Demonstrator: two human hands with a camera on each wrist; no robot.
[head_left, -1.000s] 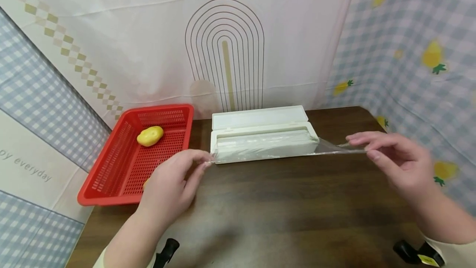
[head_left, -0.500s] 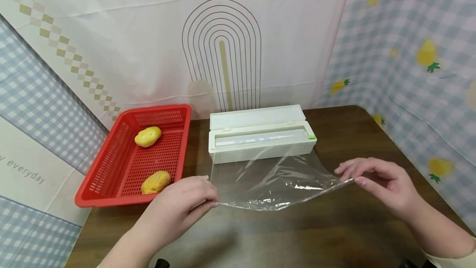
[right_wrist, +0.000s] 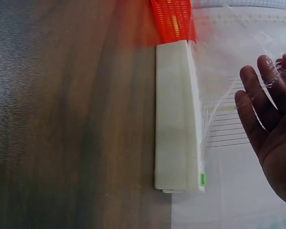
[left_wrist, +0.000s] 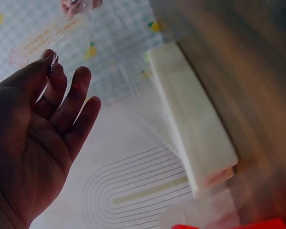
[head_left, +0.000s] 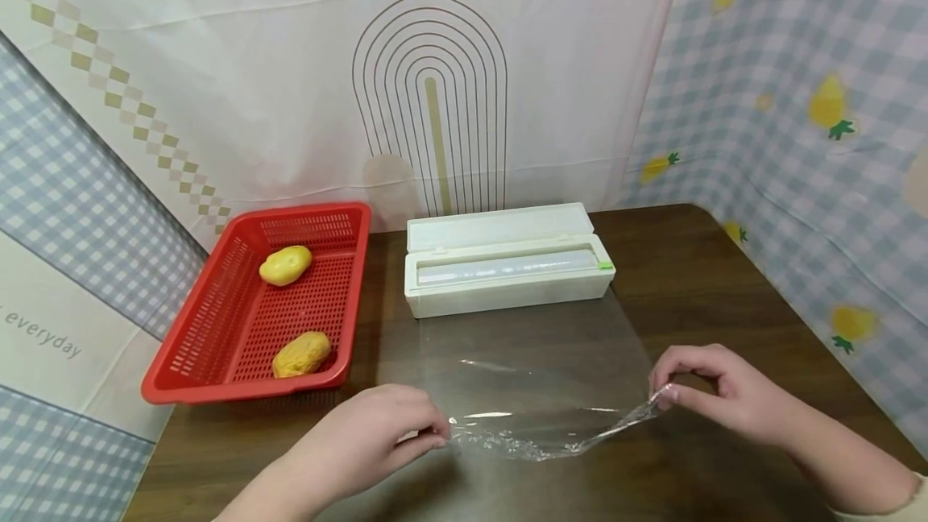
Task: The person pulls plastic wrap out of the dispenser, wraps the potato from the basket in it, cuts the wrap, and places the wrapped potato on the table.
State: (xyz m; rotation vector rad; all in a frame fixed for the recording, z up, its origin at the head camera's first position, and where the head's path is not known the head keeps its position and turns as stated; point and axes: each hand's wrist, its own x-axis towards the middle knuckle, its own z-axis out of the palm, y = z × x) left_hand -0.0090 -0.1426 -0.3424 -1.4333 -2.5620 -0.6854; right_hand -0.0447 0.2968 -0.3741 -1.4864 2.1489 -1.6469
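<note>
A sheet of clear plastic wrap (head_left: 522, 393) stretches from the white dispenser box (head_left: 511, 292) toward the front of the table. My left hand (head_left: 377, 437) pinches the sheet's left front corner between thumb and index finger, as the left wrist view also shows. At the right front corner, my right hand (head_left: 718, 393) pinches the bunched edge. The wrap's front edge sags between both hands. Inside the box, whose lid (head_left: 500, 225) is tipped back, lies the wrap roll (head_left: 507, 266). A green tab (right_wrist: 203, 179) sits at the box's right end.
To the left stands a red basket (head_left: 246, 296) holding two yellow, potato-like lumps, one at the back (head_left: 286, 266) and one at the front (head_left: 301, 354). Behind the brown table (head_left: 696, 280) hangs a patterned curtain (head_left: 565, 87).
Both hands have drawn the wrap's edge away from the box toward the front of the table, and they have come closer together. More wrap now lies unrolled; the box and basket stay put.
</note>
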